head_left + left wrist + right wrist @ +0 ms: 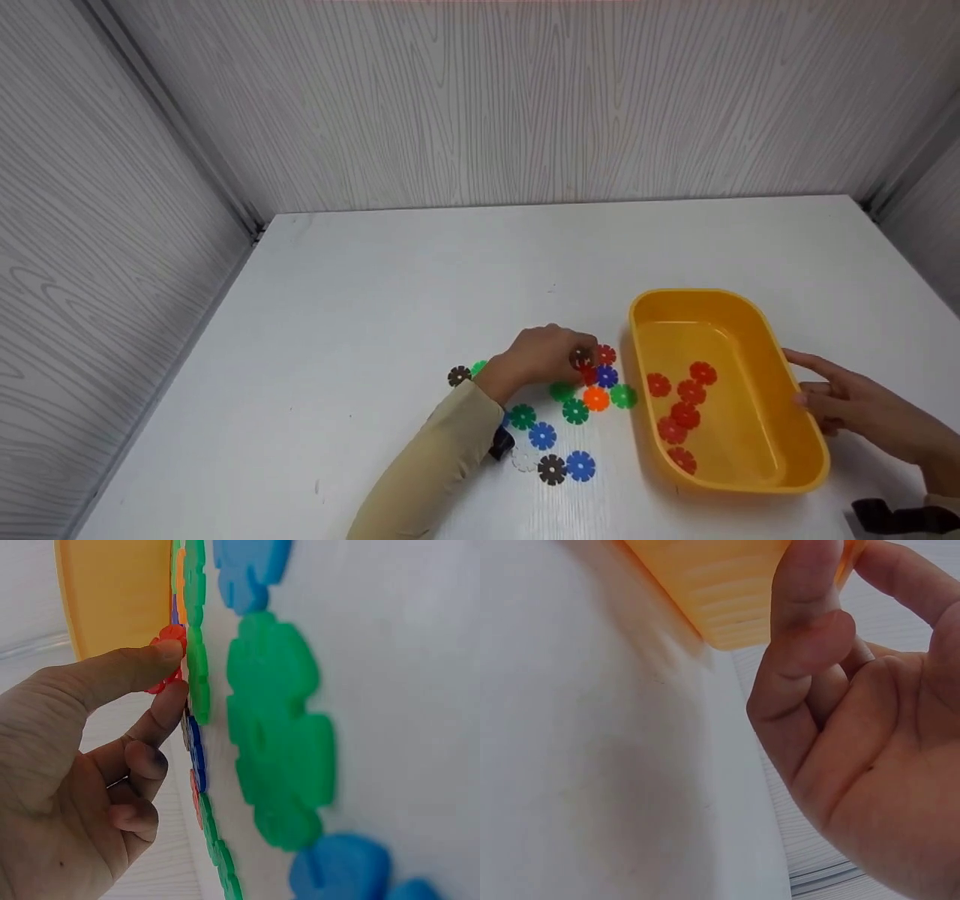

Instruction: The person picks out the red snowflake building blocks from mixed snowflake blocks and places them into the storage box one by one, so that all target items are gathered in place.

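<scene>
Nearest, the right hand rests its straight fingers against the outer wall of the yellow oval plastic tub on the white desk. Beyond, the left hand pinches a red flower-shaped plastic disc between thumb and forefinger, just left of the tub, above scattered coloured discs.

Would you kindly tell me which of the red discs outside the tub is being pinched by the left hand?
The red disc at the left hand's fingertips; the other red disc lies free beside it.
</scene>
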Tool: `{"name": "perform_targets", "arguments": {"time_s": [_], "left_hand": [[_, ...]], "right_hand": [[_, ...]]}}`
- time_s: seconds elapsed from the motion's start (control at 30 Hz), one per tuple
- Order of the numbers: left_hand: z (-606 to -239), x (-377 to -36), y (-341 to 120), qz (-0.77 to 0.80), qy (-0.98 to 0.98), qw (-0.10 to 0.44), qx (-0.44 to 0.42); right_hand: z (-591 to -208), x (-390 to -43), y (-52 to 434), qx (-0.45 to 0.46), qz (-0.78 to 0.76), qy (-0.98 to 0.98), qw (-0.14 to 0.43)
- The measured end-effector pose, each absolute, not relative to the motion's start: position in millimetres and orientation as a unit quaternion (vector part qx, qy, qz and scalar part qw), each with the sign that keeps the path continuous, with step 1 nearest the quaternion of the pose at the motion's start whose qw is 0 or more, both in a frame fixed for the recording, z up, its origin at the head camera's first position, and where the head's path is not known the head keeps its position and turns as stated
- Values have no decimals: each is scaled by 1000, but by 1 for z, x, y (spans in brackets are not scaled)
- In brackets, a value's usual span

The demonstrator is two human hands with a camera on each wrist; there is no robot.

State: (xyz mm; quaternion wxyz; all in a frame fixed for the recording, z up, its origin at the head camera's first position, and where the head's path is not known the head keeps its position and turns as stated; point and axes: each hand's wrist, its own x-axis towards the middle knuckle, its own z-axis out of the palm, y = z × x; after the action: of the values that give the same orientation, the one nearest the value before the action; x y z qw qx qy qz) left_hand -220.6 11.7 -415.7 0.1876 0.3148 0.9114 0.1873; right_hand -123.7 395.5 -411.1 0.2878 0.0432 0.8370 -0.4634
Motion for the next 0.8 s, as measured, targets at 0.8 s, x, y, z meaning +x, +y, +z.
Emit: {"name": "perform_targets", "arguments": {"time_s": [0.8], "left_hand": [[-411,-224,1,552,768,267,183]], "right_hand": [[-411,-124,396,41,-468,835,286]]}}
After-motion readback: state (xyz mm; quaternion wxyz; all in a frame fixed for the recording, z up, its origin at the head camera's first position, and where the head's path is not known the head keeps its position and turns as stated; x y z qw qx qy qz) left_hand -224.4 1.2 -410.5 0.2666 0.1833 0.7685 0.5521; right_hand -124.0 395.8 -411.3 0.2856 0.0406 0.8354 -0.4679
